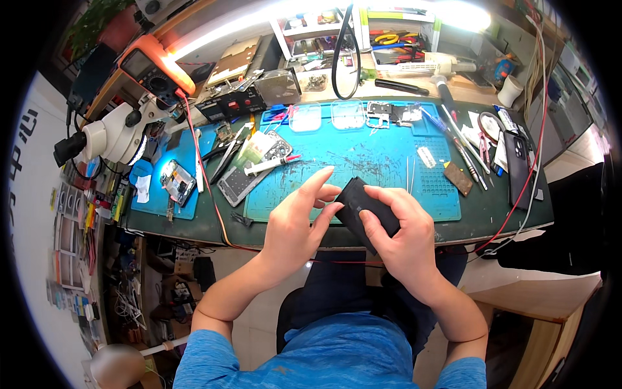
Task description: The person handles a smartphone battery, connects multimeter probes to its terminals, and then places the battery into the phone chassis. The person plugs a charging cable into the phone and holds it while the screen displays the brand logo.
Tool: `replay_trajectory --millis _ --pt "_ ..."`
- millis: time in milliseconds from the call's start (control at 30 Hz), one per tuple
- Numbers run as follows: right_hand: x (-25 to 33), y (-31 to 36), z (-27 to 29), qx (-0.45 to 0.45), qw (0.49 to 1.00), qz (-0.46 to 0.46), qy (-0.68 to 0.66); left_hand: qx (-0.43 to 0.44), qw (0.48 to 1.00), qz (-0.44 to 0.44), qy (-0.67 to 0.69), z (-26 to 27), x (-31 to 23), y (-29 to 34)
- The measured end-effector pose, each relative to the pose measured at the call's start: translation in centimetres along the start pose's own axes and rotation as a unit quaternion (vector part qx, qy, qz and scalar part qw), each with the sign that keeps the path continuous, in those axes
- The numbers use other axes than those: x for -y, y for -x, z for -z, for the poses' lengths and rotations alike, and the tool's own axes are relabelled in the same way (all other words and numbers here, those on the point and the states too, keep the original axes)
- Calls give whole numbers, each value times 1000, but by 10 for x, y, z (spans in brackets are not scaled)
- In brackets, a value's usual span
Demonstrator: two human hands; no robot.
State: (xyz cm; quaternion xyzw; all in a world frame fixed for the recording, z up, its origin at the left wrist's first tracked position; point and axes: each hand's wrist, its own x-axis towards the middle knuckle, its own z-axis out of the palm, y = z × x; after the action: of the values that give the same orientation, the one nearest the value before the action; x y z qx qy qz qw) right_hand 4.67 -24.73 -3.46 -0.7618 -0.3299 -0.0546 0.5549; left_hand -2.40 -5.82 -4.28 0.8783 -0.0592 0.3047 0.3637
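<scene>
My right hand [411,233] is closed around a thin black slab [360,206], the size and shape of a phone. Its thumb lies across the upper face, and the slab tilts over the front edge of the bench. My left hand [297,212] is beside the slab's left edge, fingers stretched and apart from the thumb. The left thumb tip comes very near that edge; whether it touches I cannot tell. Below both hands lies a worn blue work mat [311,149]. A syringe [272,165] rests on a bare phone frame [243,188] left of my left hand.
At the left stand a microscope [113,139] and an orange multimeter [155,68]. Clear plastic boxes [305,117] sit at the mat's back. Screwdrivers [463,149] and a dark phone [518,170] lie at the right. A red cable [206,165] crosses the bench's left part.
</scene>
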Motion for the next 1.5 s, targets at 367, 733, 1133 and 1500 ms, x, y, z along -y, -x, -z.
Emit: replay_trajectory --millis 367,733,1133,1500 --pt "3 5 -12 -11 1000 -5 14 -9 975 -116 -191 -2 -3 -6" --pt "2 6 -10 -23 999 30 31 -18 997 -27 -74 -7 5 2" --pt "3 5 -15 -16 999 28 23 -6 992 -82 -98 2 8 -7" --pt "6 6 -21 -25 999 22 35 -12 996 -15 -89 -7 10 -7"
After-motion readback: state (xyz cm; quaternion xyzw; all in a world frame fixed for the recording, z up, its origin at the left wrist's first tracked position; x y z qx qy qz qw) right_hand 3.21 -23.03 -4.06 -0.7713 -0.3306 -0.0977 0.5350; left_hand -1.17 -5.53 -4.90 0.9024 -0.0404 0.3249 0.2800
